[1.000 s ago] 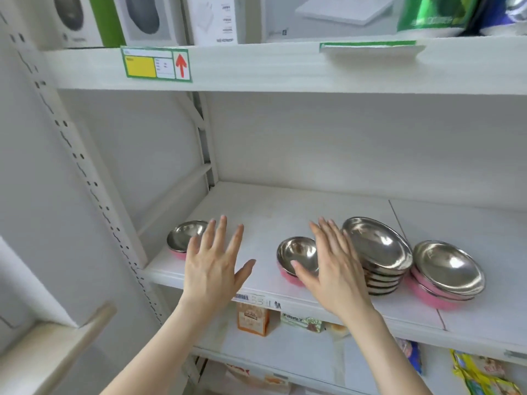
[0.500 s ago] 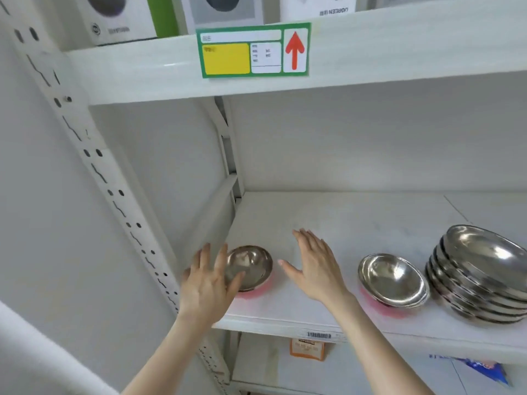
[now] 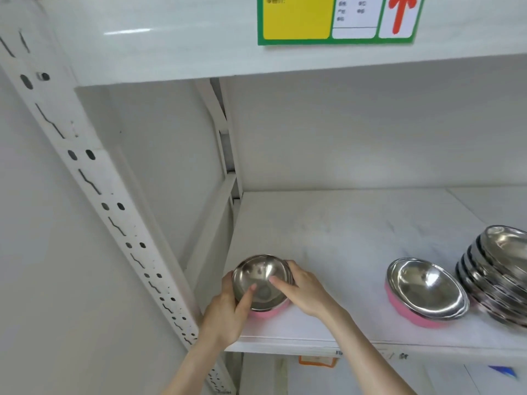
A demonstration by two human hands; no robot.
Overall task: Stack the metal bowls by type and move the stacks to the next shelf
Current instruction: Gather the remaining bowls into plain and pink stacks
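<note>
A small metal bowl with a pink base [image 3: 261, 280] sits at the left front corner of the white shelf [image 3: 342, 240]. My left hand [image 3: 228, 312] grips its left rim with the thumb inside. My right hand [image 3: 302, 289] holds the right rim, thumb over the edge. A second pink-based bowl stack [image 3: 425, 292] stands to the right. A tilted stack of several plain metal bowls [image 3: 499, 272] leans at the far right edge of the view.
A perforated white upright [image 3: 94, 178] runs diagonally at the left. The upper shelf edge carries a green and yellow price tag with a red arrow [image 3: 336, 18]. Below the shelf front, an orange package [image 3: 316, 362] shows on the lower shelf.
Both hands have closed in from open, hovering poses onto the left pink-based bowl. The view has moved closer and leftwards.
</note>
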